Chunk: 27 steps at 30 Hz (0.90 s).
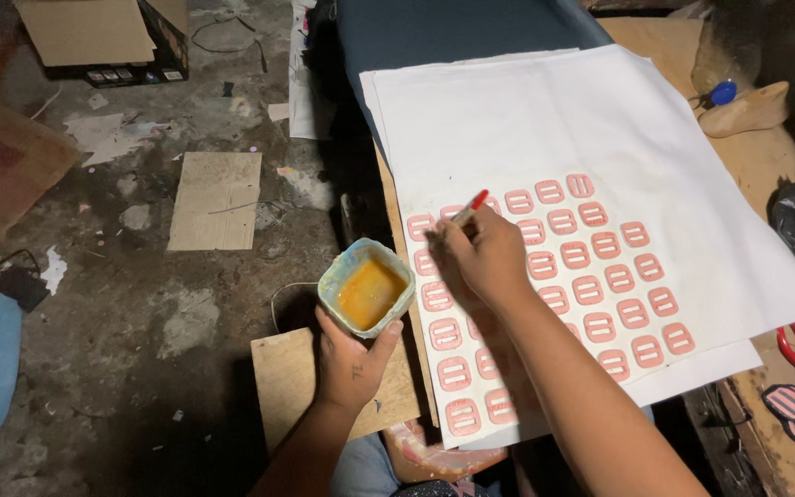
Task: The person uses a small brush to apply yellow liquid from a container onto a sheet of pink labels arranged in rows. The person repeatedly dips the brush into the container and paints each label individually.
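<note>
A large white paper sheet [600, 120] covers your workbench, carrying rows of small pink rectangular buckle-shaped pieces [591, 290]. Your left hand [351, 364] cups a small square plastic tub of orange liquid [367, 287], fingers wrapped under it, off the sheet's left edge. Your right hand [485, 258] pinches a thin red-tipped stick [467, 213], possibly a brush, above the leftmost pieces.

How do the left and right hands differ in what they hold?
The left hand cups a small tub of orange liquid from below, off the sheet. The right hand pinches a thin red-tipped stick over the white sheet of pink pieces. Both are bare.
</note>
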{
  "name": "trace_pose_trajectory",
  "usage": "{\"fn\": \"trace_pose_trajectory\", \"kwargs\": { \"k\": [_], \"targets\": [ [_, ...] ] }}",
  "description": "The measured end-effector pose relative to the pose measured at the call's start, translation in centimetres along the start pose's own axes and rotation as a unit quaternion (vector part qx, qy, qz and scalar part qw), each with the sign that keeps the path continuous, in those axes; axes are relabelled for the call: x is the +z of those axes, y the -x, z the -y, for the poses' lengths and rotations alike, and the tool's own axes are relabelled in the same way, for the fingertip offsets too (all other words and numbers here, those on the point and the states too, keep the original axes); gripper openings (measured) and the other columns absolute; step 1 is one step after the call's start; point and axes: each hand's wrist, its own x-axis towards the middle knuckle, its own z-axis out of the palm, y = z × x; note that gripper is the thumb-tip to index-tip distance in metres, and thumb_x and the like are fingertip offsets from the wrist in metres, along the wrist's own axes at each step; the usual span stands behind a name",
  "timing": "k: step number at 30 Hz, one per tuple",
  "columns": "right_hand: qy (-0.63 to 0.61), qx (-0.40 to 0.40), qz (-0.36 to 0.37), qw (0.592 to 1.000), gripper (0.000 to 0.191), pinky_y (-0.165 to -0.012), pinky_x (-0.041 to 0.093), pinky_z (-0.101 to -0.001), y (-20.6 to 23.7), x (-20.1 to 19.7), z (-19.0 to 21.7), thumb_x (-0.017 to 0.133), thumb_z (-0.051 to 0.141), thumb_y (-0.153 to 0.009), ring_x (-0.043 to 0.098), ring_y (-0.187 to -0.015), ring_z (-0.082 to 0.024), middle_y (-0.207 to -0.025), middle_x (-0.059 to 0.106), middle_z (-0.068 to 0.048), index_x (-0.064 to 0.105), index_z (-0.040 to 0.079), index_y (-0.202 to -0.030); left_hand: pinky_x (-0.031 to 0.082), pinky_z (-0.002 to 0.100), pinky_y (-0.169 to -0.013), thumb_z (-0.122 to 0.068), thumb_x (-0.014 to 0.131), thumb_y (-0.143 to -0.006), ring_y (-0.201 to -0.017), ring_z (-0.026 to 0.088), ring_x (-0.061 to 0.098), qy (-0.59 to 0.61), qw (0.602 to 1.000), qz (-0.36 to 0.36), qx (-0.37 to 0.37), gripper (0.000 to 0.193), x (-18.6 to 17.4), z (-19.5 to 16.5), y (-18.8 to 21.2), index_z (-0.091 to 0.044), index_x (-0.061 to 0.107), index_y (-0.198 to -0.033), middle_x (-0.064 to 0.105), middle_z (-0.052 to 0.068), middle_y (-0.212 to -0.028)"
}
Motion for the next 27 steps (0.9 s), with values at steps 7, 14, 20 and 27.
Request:
{"fn": "trace_pose_trajectory", "kwargs": {
  "k": [7, 14, 20, 27],
  "targets": [
    [-0.031, 0.092, 0.076, 0.992, 0.024, -0.064, 0.056, -0.0341, 3.4, -3.0, -0.3, 0.07, 0.026, -0.092, 0.072, -0.071, -0.019, -0.08, 0.076, -0.011, 0.077, 0.003, -0.093, 0.053, 0.043, -0.095, -0.033, 0.08, -0.081, -0.114, 0.032, 0.069, -0.035, 0.999, -0.012, -0.004, 0.087, 0.0, -0.1, -0.1, 0.003, 0.029, -0.142, 0.066, 0.022, -0.127],
    [-0.296, 0.177, 0.125, 0.93, 0.018, -0.074, 0.059, -0.0324, 3.6, -5.8, 2.1, 0.065, 0.021, -0.095, 0.071, -0.08, -0.015, -0.089, 0.077, -0.005, 0.075, 0.009, -0.103, 0.055, 0.042, -0.096, -0.029, 0.083, -0.08, -0.116, 0.032, 0.07, -0.002, 0.999, -0.009, 0.032, 0.094, 0.5, -0.1, 0.3, 0.0, 0.024, -0.147, 0.065, 0.021, -0.131],
    [-0.014, -0.221, 0.123, 0.967, 0.025, -0.109, 0.038, -0.0474, 4.1, -3.3, 6.6, 0.079, 0.017, -0.077, 0.047, -0.13, -0.034, -0.135, 0.061, -0.013, 0.08, 0.014, -0.102, 0.052, 0.047, -0.098, -0.028, 0.088, -0.077, -0.119, 0.038, 0.065, -0.098, 0.988, -0.027, 0.113, 0.109, 0.6, 0.3, 0.4, 0.001, 0.015, -0.152, 0.058, 0.027, -0.136],
    [-0.115, -0.222, 0.128, 0.96, 0.022, -0.115, 0.027, -0.053, 3.7, -5.0, 7.5, 0.082, 0.015, -0.082, 0.04, -0.141, -0.04, -0.151, 0.05, -0.017, 0.082, 0.015, -0.104, 0.055, 0.046, -0.093, -0.031, 0.086, -0.074, -0.113, 0.038, 0.07, -0.075, 0.996, -0.039, 0.01, 0.095, 0.7, 0.5, -0.1, -0.002, 0.028, -0.144, 0.067, 0.023, -0.127]
  ]
}}
